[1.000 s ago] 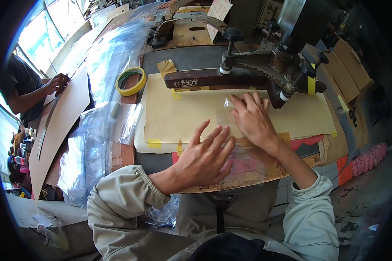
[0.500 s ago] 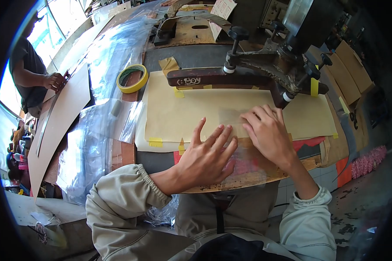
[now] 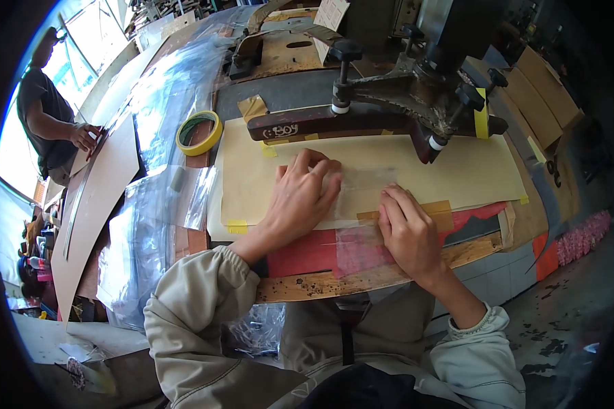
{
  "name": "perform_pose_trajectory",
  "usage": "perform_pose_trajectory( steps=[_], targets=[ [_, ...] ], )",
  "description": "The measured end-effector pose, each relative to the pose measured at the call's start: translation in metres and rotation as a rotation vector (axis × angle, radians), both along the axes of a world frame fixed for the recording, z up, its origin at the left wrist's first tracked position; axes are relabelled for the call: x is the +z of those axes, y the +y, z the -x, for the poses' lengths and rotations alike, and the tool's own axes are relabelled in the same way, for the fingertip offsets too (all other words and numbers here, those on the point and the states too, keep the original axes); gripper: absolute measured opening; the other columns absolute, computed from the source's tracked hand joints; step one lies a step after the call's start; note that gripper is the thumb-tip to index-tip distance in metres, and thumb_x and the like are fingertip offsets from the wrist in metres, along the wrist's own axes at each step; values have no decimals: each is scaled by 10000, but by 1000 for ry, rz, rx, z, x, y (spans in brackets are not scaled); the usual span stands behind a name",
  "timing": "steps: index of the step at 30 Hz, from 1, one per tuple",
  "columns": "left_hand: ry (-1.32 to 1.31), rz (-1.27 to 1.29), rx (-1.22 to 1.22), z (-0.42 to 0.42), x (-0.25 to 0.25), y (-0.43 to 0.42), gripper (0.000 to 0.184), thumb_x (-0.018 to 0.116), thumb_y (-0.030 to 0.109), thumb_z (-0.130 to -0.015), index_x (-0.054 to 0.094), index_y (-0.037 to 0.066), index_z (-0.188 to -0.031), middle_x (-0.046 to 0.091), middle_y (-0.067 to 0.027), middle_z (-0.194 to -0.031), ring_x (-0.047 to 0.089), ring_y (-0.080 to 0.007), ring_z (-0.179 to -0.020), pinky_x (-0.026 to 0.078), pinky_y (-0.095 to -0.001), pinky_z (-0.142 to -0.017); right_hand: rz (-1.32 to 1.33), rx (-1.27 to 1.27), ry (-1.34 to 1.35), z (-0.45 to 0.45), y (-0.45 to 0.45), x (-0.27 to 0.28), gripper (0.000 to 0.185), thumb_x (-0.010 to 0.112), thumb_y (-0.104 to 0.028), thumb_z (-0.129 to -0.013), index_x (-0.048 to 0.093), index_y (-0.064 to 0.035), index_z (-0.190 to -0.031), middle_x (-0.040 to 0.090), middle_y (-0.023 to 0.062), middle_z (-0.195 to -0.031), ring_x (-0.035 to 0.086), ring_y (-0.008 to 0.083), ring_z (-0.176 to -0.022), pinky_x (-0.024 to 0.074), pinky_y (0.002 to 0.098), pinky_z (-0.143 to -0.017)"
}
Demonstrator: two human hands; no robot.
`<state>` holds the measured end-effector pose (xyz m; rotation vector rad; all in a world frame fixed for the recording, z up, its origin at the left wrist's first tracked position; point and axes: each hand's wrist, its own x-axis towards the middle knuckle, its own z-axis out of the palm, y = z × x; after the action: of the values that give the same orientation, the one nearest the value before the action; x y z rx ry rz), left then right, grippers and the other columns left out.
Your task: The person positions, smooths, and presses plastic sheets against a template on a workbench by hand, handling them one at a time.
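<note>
A thin clear plastic sheet (image 3: 365,178) lies over the cream board (image 3: 467,170), its lower part overhanging red material (image 3: 300,252) at the front. My left hand (image 3: 300,191) is at the sheet's upper left edge, fingers curled and bunched on it. My right hand (image 3: 411,235) is closed at the sheet's right side, fingertips pressed together on the plastic; its thumb is partly hidden. Beneath the right hand runs a brown strip (image 3: 440,215) along the board's front edge. Yellow tape pieces (image 3: 237,226) stick to the board's edges.
A dark clamp bar (image 3: 334,125) on a heavy press arm (image 3: 389,88) crosses the board's back. A yellow tape roll (image 3: 215,136) and plastic bags (image 3: 136,252) lie to the left. Another person (image 3: 44,123) works at far left over a large brown panel (image 3: 92,211).
My left hand has moved up and curled from spread fingers. My right hand has come down and toward me. The plastic sheet has shifted with the hands, and the view has tilted slightly.
</note>
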<state>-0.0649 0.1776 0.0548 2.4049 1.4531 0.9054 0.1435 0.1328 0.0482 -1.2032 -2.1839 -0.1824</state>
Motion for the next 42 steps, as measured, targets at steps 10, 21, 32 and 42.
perform_pose_trajectory(
  steps=[10,21,32,42],
  targets=[
    [-151,133,-100,-2,2,1,203,647,129,-831,555,73,-1004,591,-77,-992,574,-250,-998,390,-395,-873,-38,20,11,-1,0,-1,184,631,-28,-829,643,105,-955,633,199,-1017,614,321,-1007,517,375,-894],
    [-110,-109,-251,-8,4,1,124,550,84,-920,489,33,-1015,636,-146,-839,629,-344,-802,471,-416,-767,-54,16,46,-1,-2,1,199,647,-37,-808,651,85,-965,641,173,-1005,618,296,-957,521,365,-862],
    [-770,571,-151,-18,23,-19,137,358,44,-1013,251,55,-1098,693,-174,-807,703,-249,-646,520,-322,-469,-244,33,90,-3,-4,12,212,622,-132,-845,665,40,-963,650,171,-1052,626,298,-1006,484,432,-908],
    [-45,56,66,11,8,7,510,650,130,-853,426,60,-1306,445,-236,-1296,507,-335,-1163,416,-448,-934,-24,-10,66,0,-1,-2,279,601,-222,-882,674,36,-959,675,163,-1027,623,285,-1015,439,454,-951]
  ],
)
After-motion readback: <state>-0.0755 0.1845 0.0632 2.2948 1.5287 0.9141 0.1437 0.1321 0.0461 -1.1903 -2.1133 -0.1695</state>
